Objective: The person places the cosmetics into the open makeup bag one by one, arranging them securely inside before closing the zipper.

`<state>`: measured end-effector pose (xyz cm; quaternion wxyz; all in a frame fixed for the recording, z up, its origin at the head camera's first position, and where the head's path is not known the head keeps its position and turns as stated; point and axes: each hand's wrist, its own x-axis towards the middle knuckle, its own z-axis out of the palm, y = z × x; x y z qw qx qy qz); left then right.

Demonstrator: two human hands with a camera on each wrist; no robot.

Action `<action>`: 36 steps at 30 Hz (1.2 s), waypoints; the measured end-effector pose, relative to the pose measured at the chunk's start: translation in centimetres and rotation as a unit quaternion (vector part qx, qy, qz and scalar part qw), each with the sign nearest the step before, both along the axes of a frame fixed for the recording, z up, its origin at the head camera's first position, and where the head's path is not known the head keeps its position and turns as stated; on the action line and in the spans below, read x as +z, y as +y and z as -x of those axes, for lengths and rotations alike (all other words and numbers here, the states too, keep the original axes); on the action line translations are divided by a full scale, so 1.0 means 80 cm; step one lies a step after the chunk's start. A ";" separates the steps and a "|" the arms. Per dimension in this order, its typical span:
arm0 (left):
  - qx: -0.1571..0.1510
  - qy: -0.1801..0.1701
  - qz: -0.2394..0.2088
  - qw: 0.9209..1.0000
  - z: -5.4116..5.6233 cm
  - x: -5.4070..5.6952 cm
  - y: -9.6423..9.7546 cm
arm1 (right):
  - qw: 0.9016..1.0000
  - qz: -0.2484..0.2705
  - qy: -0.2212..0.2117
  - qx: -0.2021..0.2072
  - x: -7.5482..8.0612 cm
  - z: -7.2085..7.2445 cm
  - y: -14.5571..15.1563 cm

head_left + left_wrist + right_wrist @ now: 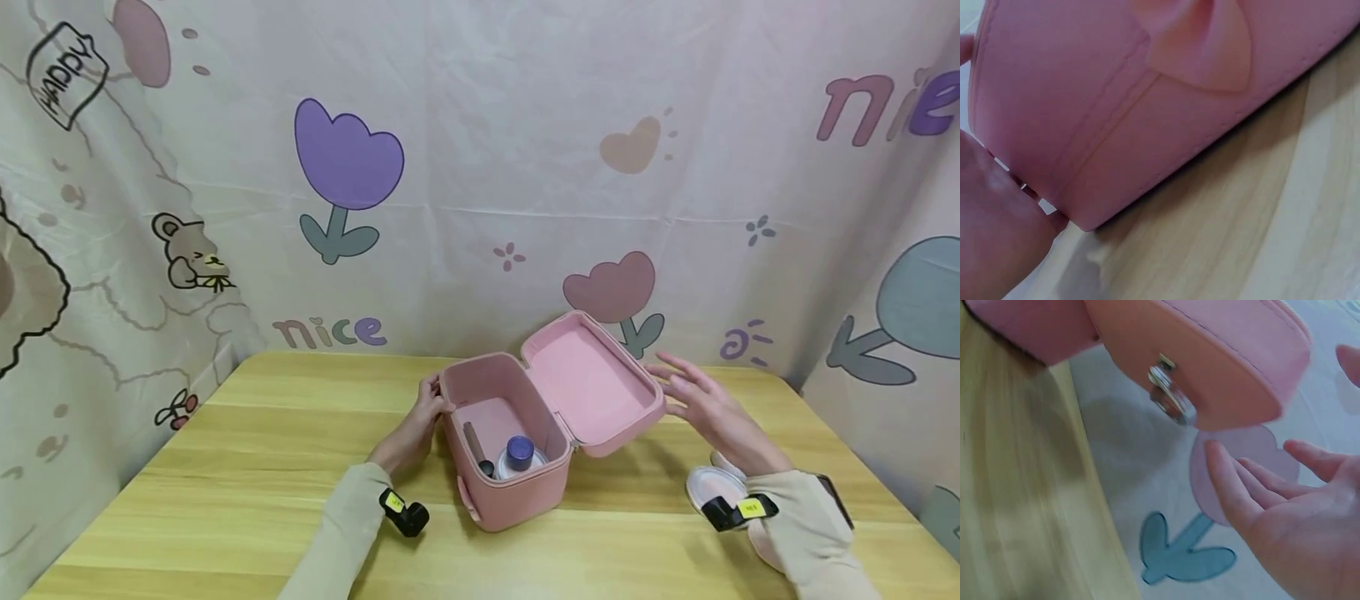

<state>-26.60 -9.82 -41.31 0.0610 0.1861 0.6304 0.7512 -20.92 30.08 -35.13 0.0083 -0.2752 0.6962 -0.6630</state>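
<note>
The left hand (414,423) is gripping the pink box (521,502) near the back edge of the bench (300,425). The empty, spread right hand (718,411) is hovering just beside the lid (588,379).

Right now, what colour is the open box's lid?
Pink; the lid shows best in the head view.

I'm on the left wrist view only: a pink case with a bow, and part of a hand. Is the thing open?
Observer: Yes. In the head view the pink case has its hinged lid swung open.

Visitor: Ooh, is anything inside?

Observer: Yes, a blue-topped item and a slim stick-like item with a dark end.

Visitor: And where's the other hand?

Observer: The right hand is near the lid's outer edge, fingers spread, holding nothing.
</note>
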 end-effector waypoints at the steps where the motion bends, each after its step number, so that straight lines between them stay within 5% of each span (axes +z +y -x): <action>1: -0.003 0.001 0.001 1.000 0.000 0.000 0.000 | 1.000 0.005 0.013 -0.005 0.001 -0.003 0.004; 10: -0.009 -0.014 0.024 1.000 -0.002 0.004 -0.010 | 0.995 0.055 0.076 0.014 0.010 -0.028 0.049; 17: -0.008 -0.013 0.020 1.000 -0.002 0.008 -0.011 | 0.996 -0.005 0.084 -0.035 0.009 -0.053 0.084; 28: -0.022 -0.020 0.009 1.000 -0.001 0.011 -0.012 | 0.986 -0.093 0.020 -0.140 0.001 -0.079 0.113; 36: -0.042 -0.021 0.017 0.999 0.002 0.007 -0.009 | 0.990 -0.113 -0.017 -0.079 -0.031 -0.087 0.119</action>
